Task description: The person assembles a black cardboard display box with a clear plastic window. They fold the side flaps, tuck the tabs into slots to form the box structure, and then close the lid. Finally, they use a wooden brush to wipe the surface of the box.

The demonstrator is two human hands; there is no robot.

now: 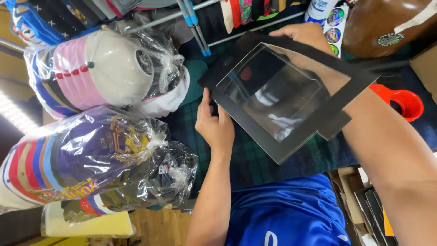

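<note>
Black windowed box (282, 98) sits tilted over the plaid cloth (255, 164), gripped at its near corner by the left hand (216, 125) and at its far edge by the right hand (302, 34), beside bagged caps (104, 73).

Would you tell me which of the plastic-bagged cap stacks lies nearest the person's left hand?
The small dark stack lowest down, beside the left hand's forearm; the purple stack and pink-and-cream stack lie farther left.
</note>
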